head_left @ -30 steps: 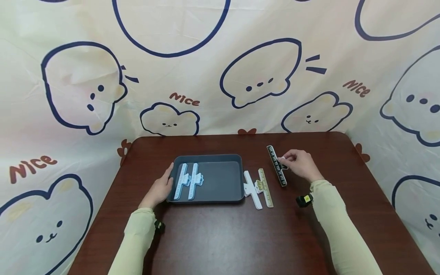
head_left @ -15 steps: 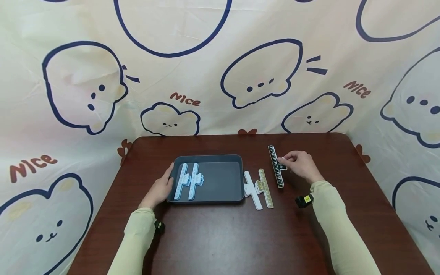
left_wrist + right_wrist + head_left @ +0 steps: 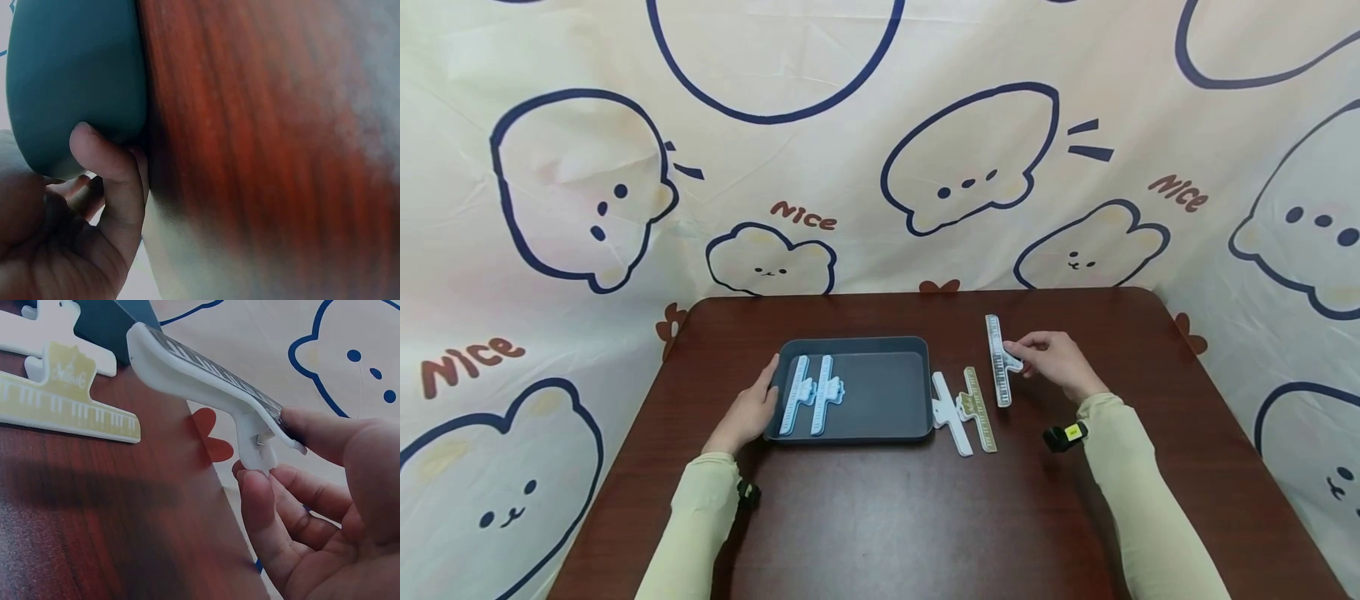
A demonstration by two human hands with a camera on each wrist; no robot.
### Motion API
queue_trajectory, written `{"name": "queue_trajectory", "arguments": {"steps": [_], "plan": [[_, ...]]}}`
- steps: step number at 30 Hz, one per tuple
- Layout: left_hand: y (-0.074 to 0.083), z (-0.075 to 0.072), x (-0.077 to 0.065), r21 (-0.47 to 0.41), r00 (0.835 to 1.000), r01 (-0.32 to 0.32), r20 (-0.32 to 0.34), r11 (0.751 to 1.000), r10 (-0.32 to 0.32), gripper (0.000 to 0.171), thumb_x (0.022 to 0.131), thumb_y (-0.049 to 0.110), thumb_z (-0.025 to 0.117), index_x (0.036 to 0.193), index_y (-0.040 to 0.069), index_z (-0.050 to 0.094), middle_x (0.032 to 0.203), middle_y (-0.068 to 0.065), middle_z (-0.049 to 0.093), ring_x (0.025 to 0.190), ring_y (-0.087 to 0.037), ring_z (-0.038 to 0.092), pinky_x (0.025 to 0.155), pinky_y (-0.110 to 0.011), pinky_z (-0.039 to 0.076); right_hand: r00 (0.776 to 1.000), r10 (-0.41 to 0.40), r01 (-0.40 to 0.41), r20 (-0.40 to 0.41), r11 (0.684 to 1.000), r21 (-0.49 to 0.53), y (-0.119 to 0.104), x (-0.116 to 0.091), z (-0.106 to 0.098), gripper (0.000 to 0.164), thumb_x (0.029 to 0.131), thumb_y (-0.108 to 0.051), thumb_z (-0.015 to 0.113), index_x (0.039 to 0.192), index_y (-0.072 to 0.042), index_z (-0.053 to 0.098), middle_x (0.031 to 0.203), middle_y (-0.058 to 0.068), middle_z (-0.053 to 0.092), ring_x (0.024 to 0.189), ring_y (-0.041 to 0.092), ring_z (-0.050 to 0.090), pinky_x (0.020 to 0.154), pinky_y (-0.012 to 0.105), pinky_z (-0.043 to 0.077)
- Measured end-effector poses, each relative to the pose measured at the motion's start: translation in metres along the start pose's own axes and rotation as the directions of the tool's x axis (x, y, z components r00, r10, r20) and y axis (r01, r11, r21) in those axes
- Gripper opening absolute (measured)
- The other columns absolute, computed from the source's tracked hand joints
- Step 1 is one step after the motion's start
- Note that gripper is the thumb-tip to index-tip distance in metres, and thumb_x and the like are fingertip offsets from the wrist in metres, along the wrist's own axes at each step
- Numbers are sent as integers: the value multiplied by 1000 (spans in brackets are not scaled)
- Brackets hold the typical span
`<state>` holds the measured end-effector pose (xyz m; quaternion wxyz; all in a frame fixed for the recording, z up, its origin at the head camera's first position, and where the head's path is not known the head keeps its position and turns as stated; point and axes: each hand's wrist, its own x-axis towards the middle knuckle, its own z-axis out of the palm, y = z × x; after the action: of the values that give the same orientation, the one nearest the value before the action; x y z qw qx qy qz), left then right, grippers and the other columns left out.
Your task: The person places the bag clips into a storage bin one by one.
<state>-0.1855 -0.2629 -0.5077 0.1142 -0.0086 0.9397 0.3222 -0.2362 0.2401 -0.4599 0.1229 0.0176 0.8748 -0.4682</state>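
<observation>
My right hand [image 3: 1054, 360] pinches the tab of a white clip [image 3: 998, 362] with a black-and-white piano-key strip. In the right wrist view this clip [image 3: 209, 378] is held up off the table, its side profile and spring showing. My left hand [image 3: 747, 414] grips the left edge of a dark grey tray [image 3: 880, 392]; the left wrist view shows a finger curled against the tray's wall [image 3: 75, 69]. Two light-blue clips [image 3: 797, 396] lie side by side in the tray's left part. Right of the tray lie a white clip [image 3: 952, 415] and a yellow piano-key clip [image 3: 980, 410].
Everything lies on a dark reddish-brown wooden table [image 3: 880, 517]. A cream cloth backdrop [image 3: 850, 167] with cartoon outlines surrounds its back and sides. The white clip lies close to the tray's right edge.
The clip in my right hand has tilted, so its dark strip now looks pale with glare. It has shifted slightly left. The left hand and tray stay put.
</observation>
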Motion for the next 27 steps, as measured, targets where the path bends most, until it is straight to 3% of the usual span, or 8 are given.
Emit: {"name": "queue_trajectory", "arguments": {"steps": [9, 18, 27], "plan": [[-1, 0, 2, 3, 1000, 9, 8, 1000, -9, 59, 105, 24, 31, 155, 26, 0, 156, -21, 21, 138, -42, 30, 108, -59, 27, 999, 24, -25, 25, 997, 75, 5, 3, 3, 49, 85, -50, 67, 106, -6, 69, 99, 15, 64, 74, 24, 64, 83, 45, 51], [-1, -1, 1, -5, 1000, 7, 10, 1000, -7, 60, 105, 24, 31, 155, 27, -1, 157, -21, 20, 139, -41, 29, 109, -59, 27, 999, -18, 11, 44, 989, 147, -6, 2, 6, 56, 86, -53, 65, 113, -4, 66, 107, 22, 63, 76, 23, 65, 86, 48, 52], [-2, 0, 2, 4, 1000, 1, 5, 1000, -1, 59, 105, 24, 31, 155, 26, 0, 157, -20, 20, 139, -41, 29, 109, -59, 26, 998, -23, 10, 66, 980, 197, -10, 4, 16, 52, 86, -48, 67, 111, -2, 67, 101, 17, 63, 73, 21, 65, 80, 40, 55]]}}
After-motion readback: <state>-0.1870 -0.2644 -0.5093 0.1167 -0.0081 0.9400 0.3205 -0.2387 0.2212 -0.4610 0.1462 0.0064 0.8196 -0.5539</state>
